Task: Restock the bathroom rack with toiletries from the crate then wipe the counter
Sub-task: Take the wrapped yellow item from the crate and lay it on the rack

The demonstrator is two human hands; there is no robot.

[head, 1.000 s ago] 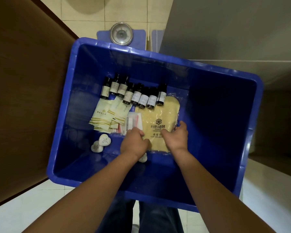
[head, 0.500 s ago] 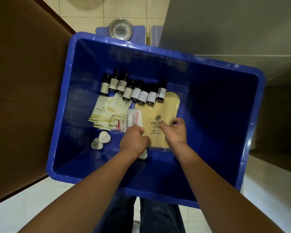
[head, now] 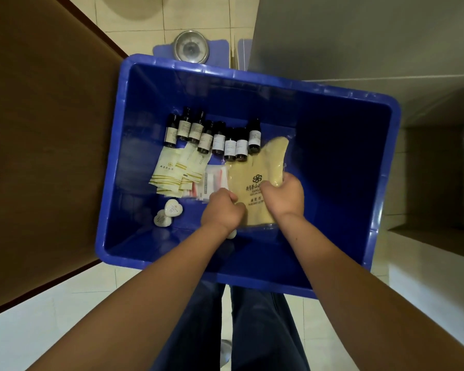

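A deep blue crate stands on the floor below me. Inside lie a row of several small dark bottles, pale sachets, thin clear packets, two white heart-shaped soaps and a yellow cloth in a clear printed bag. Both my hands reach into the crate. My left hand is closed at the cloth bag's left edge. My right hand is closed on the bag's right side, pinching it. Another white soap peeks out under my left wrist.
A brown wooden door runs along the left. A round metal floor drain sits past the crate on the tiled floor. A grey counter side and a recessed shelf lie to the right. My legs stand behind the crate.
My right hand has shifted from the bag's lower edge up to its right side and closed on it. The left hand stays clenched at the bag's left edge.
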